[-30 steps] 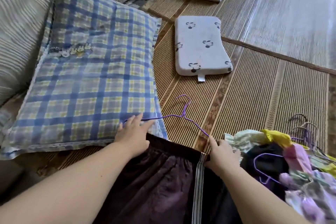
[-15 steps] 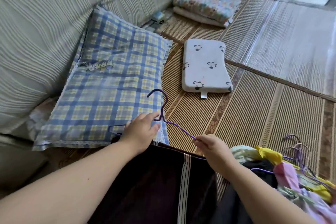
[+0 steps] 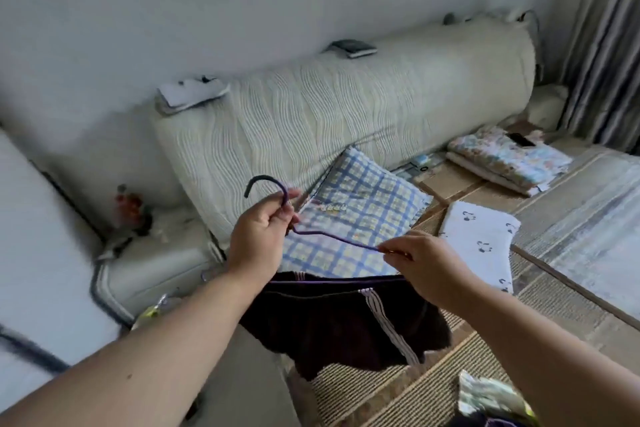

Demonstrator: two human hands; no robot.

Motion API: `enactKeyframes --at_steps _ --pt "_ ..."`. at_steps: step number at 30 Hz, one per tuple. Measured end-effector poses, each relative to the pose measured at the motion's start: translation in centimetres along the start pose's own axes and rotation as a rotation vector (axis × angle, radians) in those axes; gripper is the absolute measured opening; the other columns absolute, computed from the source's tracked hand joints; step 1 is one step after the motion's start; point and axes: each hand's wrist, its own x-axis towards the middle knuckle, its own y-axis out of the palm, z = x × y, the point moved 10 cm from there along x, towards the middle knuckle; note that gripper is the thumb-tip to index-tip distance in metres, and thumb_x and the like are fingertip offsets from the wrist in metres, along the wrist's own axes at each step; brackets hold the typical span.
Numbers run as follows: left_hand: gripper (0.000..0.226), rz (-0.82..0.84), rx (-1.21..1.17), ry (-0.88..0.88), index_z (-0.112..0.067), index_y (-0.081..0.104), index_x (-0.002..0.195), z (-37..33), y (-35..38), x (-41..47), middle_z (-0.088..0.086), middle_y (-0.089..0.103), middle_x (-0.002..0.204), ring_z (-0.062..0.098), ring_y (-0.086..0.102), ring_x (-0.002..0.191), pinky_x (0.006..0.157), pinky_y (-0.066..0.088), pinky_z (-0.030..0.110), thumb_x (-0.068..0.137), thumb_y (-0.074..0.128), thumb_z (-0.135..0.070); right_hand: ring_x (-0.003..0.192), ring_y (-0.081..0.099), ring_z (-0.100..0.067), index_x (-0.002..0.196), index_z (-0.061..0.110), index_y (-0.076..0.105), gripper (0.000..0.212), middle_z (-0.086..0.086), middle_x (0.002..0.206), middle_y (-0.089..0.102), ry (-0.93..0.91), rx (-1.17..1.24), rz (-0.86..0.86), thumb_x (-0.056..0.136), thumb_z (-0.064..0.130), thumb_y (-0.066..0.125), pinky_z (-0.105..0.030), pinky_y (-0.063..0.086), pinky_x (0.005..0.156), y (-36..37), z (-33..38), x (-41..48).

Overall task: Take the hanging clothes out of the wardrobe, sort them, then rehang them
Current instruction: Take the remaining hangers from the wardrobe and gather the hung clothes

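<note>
One thin purple wire hanger (image 3: 346,240) carried soft dark shorts (image 3: 329,322); left hand (image 3: 258,239) curled round its curved hook, right hand (image 3: 422,263) pinched its sloped shoulder.

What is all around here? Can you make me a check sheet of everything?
Surface: woven mat.
Job's things: purple hanger held up, dark garment draped on its bar; clothes pile at bottom right.
Clutter: plaid pillow, white pillow, folded blanket.
Grips: left grip pinches the hanger's neck; right grip pinches its arm.
Cables: nothing seen.
Surroundings: padded headboard, wall, curtain.
</note>
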Motion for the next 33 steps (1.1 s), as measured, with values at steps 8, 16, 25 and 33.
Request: enactKeyframes --at_steps 8,16,25,33 --pt "0.034 -0.185 0.127 0.058 -0.031 0.056 0.116 -14.7 -14.9 -5.9 -0.009 0.062 0.072 -0.005 0.059 0.066 0.064 0.045 0.005 0.096 0.048 -0.005 0.068 0.052 0.002 0.093 0.023 0.074 0.013 0.020 0.067 0.055 -0.264 -0.010 -0.022 0.086 0.029 0.065 -0.003 0.036 0.061 -8.8 17.2 -1.8" --pt "0.025 -0.467 0.348 0.069 -0.029 0.060 0.100 -25.4 -30.0 -15.5 -0.006 0.065 0.078 0.011 0.065 0.070 0.057 0.047 0.013 0.097 0.045 -0.009 0.080 0.060 -0.005 0.093 0.033 0.072 0.012 0.010 0.087 0.069 -0.541 0.102 0.164 0.089 0.029 0.061 -0.023 0.045 0.073 -7.1 34.0 -6.1" --pt "0.037 -0.919 0.261 0.114 -0.035 0.061 0.093 -33.7 -43.9 -29.0 -0.009 0.060 0.075 0.001 0.060 0.066 0.069 0.046 0.023 0.099 0.037 -0.008 0.067 0.064 -0.023 0.079 0.042 0.067 0.021 -0.003 0.074 0.071 -0.838 0.323 0.408 0.089 0.024 0.061 -0.028 0.043 0.059 -2.1 51.8 -15.1" --pt "0.035 -1.095 0.393 0.184 -0.035 0.061 0.090 -41.5 -54.4 -39.0 -0.007 0.060 0.076 0.002 0.056 0.063 0.063 0.044 0.018 0.099 0.039 -0.008 0.056 0.043 -0.010 0.084 0.045 0.070 0.023 0.006 0.060 0.051 -1.042 0.417 0.622 0.091 0.027 0.058 -0.027 0.033 0.060 0.2 66.4 -23.1"
